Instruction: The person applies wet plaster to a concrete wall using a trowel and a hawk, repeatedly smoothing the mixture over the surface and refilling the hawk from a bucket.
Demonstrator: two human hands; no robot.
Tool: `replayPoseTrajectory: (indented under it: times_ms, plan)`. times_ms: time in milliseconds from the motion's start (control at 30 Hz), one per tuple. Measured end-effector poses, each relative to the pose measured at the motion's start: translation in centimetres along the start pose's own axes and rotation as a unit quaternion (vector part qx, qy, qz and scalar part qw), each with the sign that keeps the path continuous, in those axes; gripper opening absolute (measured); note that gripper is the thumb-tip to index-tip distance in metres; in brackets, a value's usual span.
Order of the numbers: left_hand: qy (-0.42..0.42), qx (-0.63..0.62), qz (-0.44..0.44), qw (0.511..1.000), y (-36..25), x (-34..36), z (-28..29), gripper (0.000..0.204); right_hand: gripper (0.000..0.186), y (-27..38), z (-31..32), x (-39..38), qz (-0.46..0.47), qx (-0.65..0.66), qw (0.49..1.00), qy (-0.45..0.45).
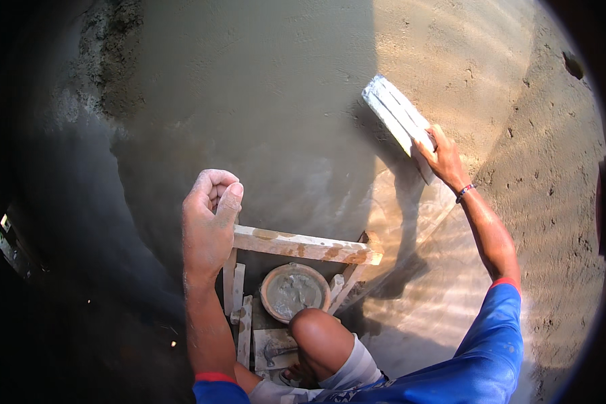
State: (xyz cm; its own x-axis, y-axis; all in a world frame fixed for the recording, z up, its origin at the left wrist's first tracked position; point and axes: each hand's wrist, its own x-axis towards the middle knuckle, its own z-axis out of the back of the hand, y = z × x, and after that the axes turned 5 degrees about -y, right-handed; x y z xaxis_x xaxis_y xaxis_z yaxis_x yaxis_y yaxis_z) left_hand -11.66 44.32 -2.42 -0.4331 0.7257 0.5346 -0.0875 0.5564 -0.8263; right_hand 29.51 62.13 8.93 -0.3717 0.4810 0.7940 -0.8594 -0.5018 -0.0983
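My right hand (438, 151) grips a long, pale, plaster-smeared float (390, 108) against the grey plastered wall (249, 81), at the border of shade and dappled sunlight. My left hand (212, 215), dusted with plaster, is raised with fingers curled and thumb near them, nothing visible in them, beside the end of a spattered wooden crossbar (296, 246). Whether it touches the wood I cannot tell. Below the bar sits a round clay-coloured bowl (283, 286) of wet grey mix.
Wooden frame pieces (244, 330) stand around the bowl, with a hammer (273, 351) on a board beside my bent knee. Rough plaster covers the right side, with a small dark hole (572, 65) near its upper edge. The left side is in deep shadow.
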Motion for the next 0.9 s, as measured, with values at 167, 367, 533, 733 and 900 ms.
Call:
replayPoseTrajectory:
  times_ms: [167,367,533,733,900]
  plan:
    - [0.031,-0.01,0.004,0.999,0.1,-0.4,-1.8,0.011,0.033,3.2,-7.7,-0.2,-0.006,0.024,0.998,-0.051]
    - [0.051,0.011,0.017,0.998,-0.1,-0.6,-1.9,0.005,0.032,6.2,-14.4,-12.9,0.069,-0.016,0.971,0.226]
    - [0.054,0.0,0.004,0.999,-0.4,-0.8,-0.5,0.007,0.023,3.6,-12.2,-11.4,-0.406,0.473,0.749,-0.224]
    - [0.008,-0.017,-0.008,1.0,-0.6,-0.2,1.8,0.009,0.027,12.3,-15.8,-0.8,-0.392,0.503,0.727,-0.254]
    - [-0.012,-0.021,-0.015,1.0,-0.9,-0.7,2.7,0.011,0.043,27.9,-21.9,4.6,-0.284,0.292,0.899,-0.157]
